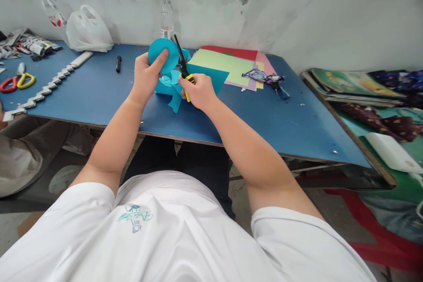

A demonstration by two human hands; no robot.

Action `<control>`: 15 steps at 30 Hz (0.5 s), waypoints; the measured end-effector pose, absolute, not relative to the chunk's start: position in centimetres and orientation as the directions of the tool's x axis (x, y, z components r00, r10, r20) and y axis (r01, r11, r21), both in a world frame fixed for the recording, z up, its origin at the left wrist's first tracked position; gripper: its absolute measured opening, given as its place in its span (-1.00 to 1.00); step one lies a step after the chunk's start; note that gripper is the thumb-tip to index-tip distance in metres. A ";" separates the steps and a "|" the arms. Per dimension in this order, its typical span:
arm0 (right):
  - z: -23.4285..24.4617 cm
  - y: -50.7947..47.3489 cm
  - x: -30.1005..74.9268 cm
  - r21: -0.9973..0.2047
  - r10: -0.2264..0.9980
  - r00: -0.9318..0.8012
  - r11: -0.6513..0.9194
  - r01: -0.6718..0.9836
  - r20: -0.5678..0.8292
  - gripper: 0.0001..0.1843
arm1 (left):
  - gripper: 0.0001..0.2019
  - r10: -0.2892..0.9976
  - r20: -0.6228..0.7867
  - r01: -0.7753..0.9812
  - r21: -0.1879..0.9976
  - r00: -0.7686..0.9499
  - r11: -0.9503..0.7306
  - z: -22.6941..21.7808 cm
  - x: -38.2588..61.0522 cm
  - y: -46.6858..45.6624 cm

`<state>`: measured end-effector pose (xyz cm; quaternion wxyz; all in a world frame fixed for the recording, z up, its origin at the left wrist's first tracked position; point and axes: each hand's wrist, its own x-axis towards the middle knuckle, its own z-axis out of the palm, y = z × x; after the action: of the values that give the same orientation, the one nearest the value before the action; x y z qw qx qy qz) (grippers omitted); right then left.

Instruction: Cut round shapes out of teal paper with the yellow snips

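Note:
My left hand [147,72] pinches a round blue paper disc [161,55], thumb on its face, raised above the table. In my right hand [200,90] is a pair of scissors [183,64] with dark blades and yellow-and-black handles. The blades point up and away beside the disc's right edge; whether they touch it I cannot tell. Beneath both hands lie curled blue paper scraps [175,102]. A larger blue paper sheet [220,77] lies just behind my right hand, partly hidden by it.
Coloured paper sheets [218,61] and a patterned cloth item [261,75] lie at the right. Behind stand a bottle [167,13] and a white plastic bag [87,31]. Leftward are a black marker [118,64], a folded paper chain [49,88], red-and-yellow scissors [20,80] and another person's leg [29,154].

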<state>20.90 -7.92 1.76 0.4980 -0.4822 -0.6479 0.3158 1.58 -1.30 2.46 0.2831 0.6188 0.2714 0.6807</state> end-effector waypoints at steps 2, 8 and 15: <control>1.8 -7.9 21.0 -0.888 0.941 -0.053 0.334 0.315 0.335 -0.48 | -0.22 0.729 0.681 -0.044 0.728 -0.062 -0.684 2.5 1.6 -1.4; 1.6 -7.7 21.1 -0.902 0.944 -0.056 0.326 0.283 0.324 -0.54 | -0.16 0.730 0.682 -0.031 0.730 -0.043 -0.683 2.8 1.6 -1.8; 2.0 -7.6 21.3 -0.898 0.952 -0.058 0.303 0.318 0.301 -0.53 | -0.14 0.712 0.702 0.015 0.712 0.017 -0.702 2.9 1.2 -1.5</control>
<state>21.29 -7.63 1.99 0.4808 -0.4898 -0.6483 0.3295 1.22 -1.54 2.91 0.2700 0.6600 0.2754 0.6447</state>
